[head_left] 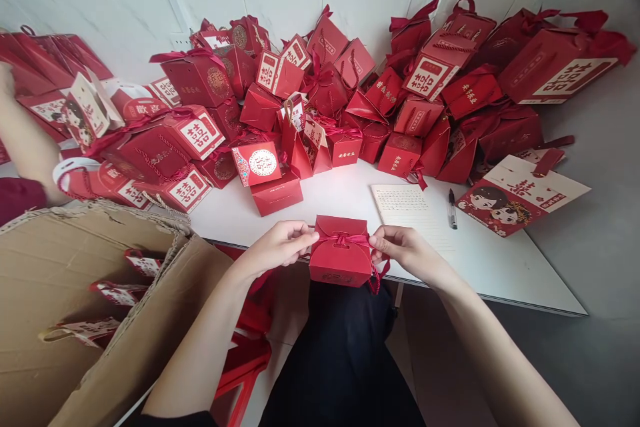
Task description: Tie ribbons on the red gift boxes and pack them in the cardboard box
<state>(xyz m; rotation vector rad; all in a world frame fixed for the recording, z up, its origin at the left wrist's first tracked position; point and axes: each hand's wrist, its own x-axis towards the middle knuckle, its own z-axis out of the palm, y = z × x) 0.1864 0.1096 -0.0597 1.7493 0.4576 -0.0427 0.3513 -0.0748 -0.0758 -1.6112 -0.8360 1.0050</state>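
In the head view a red gift box (341, 265) rests at the table's front edge, above my lap. A dark pink ribbon (345, 239) crosses its top and is knotted at the middle. Thumb and fingers of my left hand (287, 243) pinch the ribbon at the box's left side. At the right side my right hand (397, 245) pinches the other part of the ribbon. A loose ribbon end and a twisted red cord (374, 280) hang below my right fingers. Behind it stands another red box with a round white emblem (263, 163).
Many red gift boxes (325, 90) are piled along the tiled wall. A notebook (413, 210) and a black pen (453, 209) lie on the white table (525, 273). At left stands a cardboard carton (155, 320) holding several bags. Another person's arm (30, 120) reaches in at far left.
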